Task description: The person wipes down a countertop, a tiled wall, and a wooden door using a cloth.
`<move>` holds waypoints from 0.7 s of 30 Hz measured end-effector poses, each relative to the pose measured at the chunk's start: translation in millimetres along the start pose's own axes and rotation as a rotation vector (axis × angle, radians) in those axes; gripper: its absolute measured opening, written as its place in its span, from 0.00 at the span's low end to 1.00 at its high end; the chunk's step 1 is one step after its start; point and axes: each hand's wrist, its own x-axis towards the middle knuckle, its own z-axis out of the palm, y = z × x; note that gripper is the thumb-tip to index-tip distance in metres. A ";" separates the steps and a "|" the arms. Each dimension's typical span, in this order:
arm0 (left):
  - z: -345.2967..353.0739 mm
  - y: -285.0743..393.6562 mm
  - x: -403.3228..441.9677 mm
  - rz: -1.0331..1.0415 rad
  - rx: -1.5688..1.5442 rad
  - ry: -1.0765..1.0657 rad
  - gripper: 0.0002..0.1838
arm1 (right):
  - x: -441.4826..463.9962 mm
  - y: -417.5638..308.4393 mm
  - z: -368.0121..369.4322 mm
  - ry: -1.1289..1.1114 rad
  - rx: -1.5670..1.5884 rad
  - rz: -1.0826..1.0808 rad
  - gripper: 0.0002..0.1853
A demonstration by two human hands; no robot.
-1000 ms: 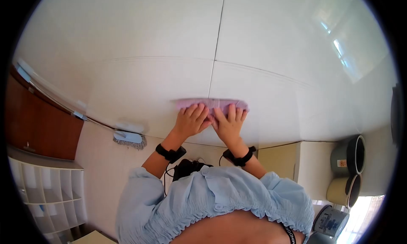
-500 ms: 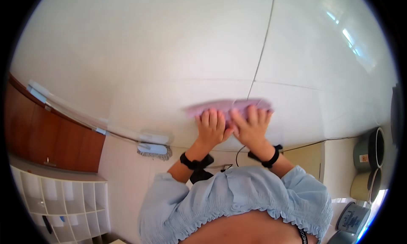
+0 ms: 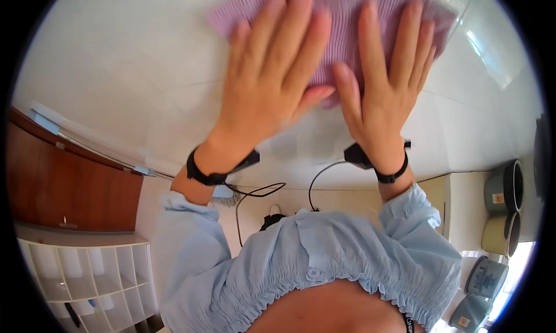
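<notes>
A pink-purple ribbed cloth (image 3: 344, 37) lies spread against a glossy white tiled surface (image 3: 145, 72). My left hand (image 3: 260, 90) rests on the cloth's left part, palm towards it, fingers stretched out and slightly blurred. On its right part, my right hand (image 3: 385, 90) presses with fingers spread and thumb pointing to the left hand. Neither hand wraps around the cloth. The thumbs are apart, with cloth showing between them. Each wrist wears a black strap, and dark cables hang below.
At left are a brown wooden cabinet (image 3: 69, 182) and a white cubby shelf (image 3: 92, 269). A mop head (image 3: 226, 198) is partly hidden behind my left forearm. Several bins and tubs, including a grey-green bin (image 3: 498, 194), stand at right. A shoe (image 3: 275, 209) shows below.
Both hands and the cloth have moved up the white surface, away from my body. My arms are stretched further out, and the cloth appears more spread under the fingers.
</notes>
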 end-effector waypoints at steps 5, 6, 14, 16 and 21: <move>22.2 11.9 -132.5 0.183 0.099 -0.082 0.34 | -105.5 -16.2 12.2 -0.280 -0.002 -0.129 0.27; 24.6 8.2 -137.5 0.204 0.081 -0.073 0.35 | -107.0 -14.1 17.0 -0.270 0.004 -0.153 0.27; -35.1 -97.8 -4.0 0.127 -0.029 -0.027 0.42 | 70.1 -14.1 -6.8 -0.213 -0.167 -0.426 0.36; -47.1 -124.5 20.8 0.186 -0.005 0.044 0.38 | 98.3 -9.2 3.4 -0.086 -0.241 -0.548 0.37; -37.8 -122.4 -37.8 0.183 -0.043 -0.097 0.41 | 60.1 -46.9 6.2 -0.272 -0.092 -0.404 0.38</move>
